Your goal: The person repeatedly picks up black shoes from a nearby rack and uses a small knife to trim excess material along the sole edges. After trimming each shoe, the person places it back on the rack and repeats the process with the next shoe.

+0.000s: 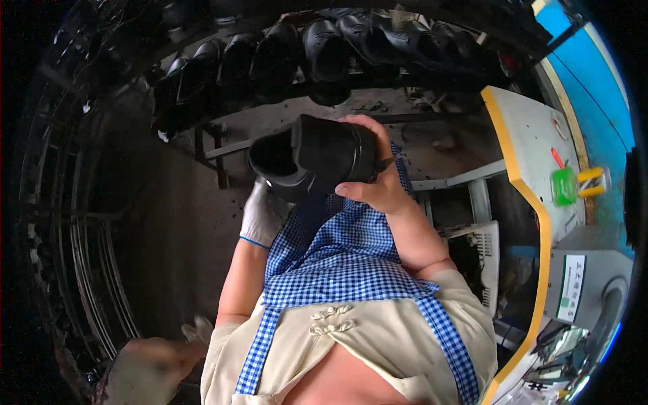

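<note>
A black leather shoe (324,152) is held up in front of my apron, its opening facing left and its toe end to the right. My left hand (264,212), in a white knit glove with a blue cuff edge, supports the shoe from below at its heel end; the shoe hides its fingers. My bare right hand (374,179) is closed around the toe end, thumb on the near side and fingers on the far side. A small dark pointed piece (385,164) sticks out beside that palm; I cannot make out what it is.
Several black shoes (325,50) line a dark rack ahead. On the right stands a white worktable with a yellow edge (533,196), bearing a green container (563,187). Below it is a white plastic basket (487,260). Another person (145,371) is at the lower left.
</note>
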Demonstrator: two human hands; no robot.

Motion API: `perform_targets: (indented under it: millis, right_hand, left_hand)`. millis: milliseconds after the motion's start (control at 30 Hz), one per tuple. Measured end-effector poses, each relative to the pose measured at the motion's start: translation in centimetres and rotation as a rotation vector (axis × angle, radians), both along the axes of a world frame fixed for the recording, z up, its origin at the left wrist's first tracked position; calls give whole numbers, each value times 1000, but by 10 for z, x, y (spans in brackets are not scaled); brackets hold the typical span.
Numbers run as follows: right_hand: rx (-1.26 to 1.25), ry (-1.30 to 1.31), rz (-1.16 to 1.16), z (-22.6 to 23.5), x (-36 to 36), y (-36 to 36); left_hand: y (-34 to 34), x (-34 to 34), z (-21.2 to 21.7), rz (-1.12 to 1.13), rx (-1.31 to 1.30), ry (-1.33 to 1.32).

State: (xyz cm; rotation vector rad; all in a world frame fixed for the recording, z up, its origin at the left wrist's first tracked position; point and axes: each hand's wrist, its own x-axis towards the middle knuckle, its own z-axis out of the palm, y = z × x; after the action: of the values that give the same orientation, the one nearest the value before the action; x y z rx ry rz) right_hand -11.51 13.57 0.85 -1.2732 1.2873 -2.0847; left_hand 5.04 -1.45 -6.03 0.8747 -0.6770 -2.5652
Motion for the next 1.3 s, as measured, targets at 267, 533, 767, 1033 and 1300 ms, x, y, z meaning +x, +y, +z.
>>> perform_targets:
  millis: [267, 533, 767, 1033, 1300]
  right_hand:
    - [345, 362, -221, 20, -6, 14]
    - [233, 687, -246, 28, -4, 4]
    - [203, 1144, -432, 63, 4, 8]
    - [341, 1389, -416, 70, 10, 5]
    - [193, 1127, -314, 67, -3, -1]
  left_hand:
    - [4, -6, 32, 131, -924, 119]
    - [13, -8, 86, -286, -721, 256]
    - [15, -11, 75, -216, -1313, 127]
    - [21, -11, 88, -110, -1612, 77]
    - [17, -6, 85, -76, -1690, 127]
